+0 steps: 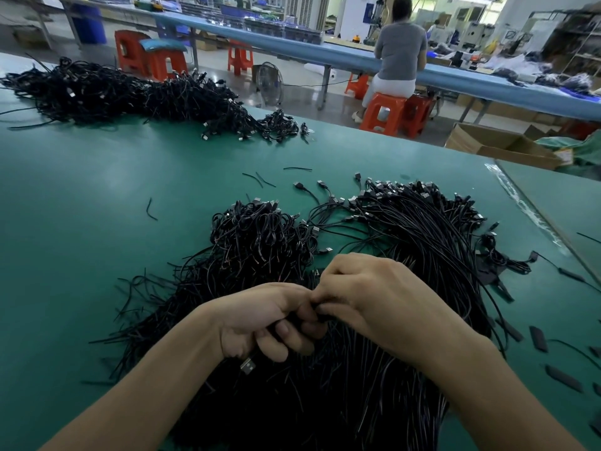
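Gripping a black USB cable (322,318) in the left hand (260,323), fingers curled round it, with a silver USB plug (247,366) poking out below the palm; pinching the same cable with the right hand (374,301), thumb and fingertips closed on it, knuckles up, pressed against the left fingers; both held just above the near heap of loose cables (325,395), near the middle of the green table (97,206); beyond the hands and slightly left, a mound of coiled cable bundles (260,236); to its right and touching it, a fan of straight cables (422,229) with plugs at the far ends; scattered on bare table farther off, a few short black ties (296,168); along the near right side, flat black strips (538,338), well apart from the hands, too small to tell more; at far left on the same table, a long tangled heap of cables (130,92); past the far table edge at right, an open cardboard box (497,148) on the floor; farther still, seated on an orange stool (382,113) with back turned, a person (401,47) at a long blue bench (292,40); left of that, more orange stools (149,56) and a floor fan (268,81).
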Available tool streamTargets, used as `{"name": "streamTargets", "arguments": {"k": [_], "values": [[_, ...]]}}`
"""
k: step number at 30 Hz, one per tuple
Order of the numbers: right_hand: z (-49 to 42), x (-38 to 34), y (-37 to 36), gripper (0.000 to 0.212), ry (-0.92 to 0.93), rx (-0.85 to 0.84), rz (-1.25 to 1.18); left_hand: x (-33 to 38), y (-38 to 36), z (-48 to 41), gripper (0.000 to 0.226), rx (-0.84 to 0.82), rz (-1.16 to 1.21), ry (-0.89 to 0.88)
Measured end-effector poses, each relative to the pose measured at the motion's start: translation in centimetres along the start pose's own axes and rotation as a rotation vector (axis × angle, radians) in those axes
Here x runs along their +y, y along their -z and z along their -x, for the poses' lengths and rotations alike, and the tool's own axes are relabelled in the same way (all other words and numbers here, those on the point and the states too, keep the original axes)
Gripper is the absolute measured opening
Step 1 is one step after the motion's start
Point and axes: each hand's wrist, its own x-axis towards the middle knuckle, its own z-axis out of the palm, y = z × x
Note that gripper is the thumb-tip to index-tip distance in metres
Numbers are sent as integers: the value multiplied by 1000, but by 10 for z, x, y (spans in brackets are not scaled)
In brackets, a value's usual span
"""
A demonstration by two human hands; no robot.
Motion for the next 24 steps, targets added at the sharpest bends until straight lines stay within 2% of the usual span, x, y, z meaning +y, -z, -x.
{"name": "streamTargets", "arguments": {"k": [4,10,14,24], "values": [[0,-2,1,13,5,7,44,1,1,1,14,-31,34,-4],[-2,-4,0,30,-38,-20,77,-3,3,-3,14,19,-14,-15],[-2,-4,-1,24,-78,-47,88,-3,5,-6,14,29,-5,-17],[-3,-7,4,18,-2,-52,124,-4,5,-8,11,16,43,-2]]}}
